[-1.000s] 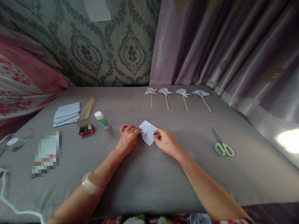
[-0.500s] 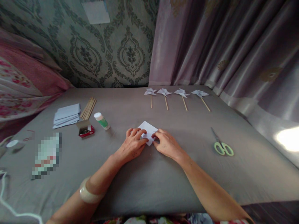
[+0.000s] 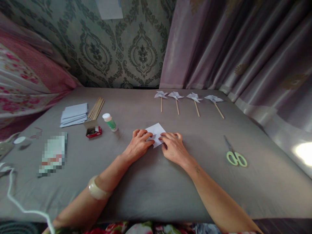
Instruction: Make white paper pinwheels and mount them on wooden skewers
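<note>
A small white sheet of paper [image 3: 158,128], partly folded, lies on the grey cloth in front of me. My left hand [image 3: 140,143] grips its left side, with curled fingertips and thumb on the paper. My right hand [image 3: 174,146] holds the right edge, fingers bent over it and thumb close beneath. The near corner of the paper pokes out between the two hands, and my fingers hide part of its folds.
Several paper pinwheels [image 3: 194,97] on sticks lie at the back right. Green-handled scissors [image 3: 236,158] rest at right. To the left are a glue stick [image 3: 110,123], a small red box [image 3: 94,131], wooden sticks [image 3: 96,108], stacked paper [image 3: 74,114] and a white cable [image 3: 21,208].
The paper has turned slightly between my hands. My right fingers have moved further over its right side, while my left hand stays at the left. The whole view has shifted a little.
</note>
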A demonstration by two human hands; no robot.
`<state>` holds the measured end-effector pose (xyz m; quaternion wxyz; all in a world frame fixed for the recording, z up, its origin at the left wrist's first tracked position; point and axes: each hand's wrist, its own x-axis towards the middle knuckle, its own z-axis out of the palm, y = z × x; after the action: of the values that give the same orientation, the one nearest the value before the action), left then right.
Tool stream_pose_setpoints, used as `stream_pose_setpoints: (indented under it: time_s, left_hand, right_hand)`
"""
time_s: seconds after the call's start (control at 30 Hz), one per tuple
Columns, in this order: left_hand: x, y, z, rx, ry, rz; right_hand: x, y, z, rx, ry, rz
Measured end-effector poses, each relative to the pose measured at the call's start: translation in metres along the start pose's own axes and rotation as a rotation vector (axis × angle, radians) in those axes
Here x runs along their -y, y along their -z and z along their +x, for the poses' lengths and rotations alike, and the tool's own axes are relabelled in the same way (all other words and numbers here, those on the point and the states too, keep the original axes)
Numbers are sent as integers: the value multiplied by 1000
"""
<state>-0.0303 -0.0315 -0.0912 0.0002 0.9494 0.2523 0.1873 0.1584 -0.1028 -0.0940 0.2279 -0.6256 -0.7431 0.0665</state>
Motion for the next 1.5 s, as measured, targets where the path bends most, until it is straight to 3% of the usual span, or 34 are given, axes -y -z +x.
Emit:
stream_pose_setpoints:
  time_s: [0.57, 0.9, 1.5]
  left_hand:
    - [9, -10, 3, -64, 244, -186]
    - [10, -14, 1, -81, 209, -195]
    - [-1, 0, 3, -24, 193, -178]
  right_hand:
    - [4, -7, 4, -50, 95, -13]
    - [2, -8, 4, -45, 117, -41]
    - [5, -10, 10, -87, -36, 98]
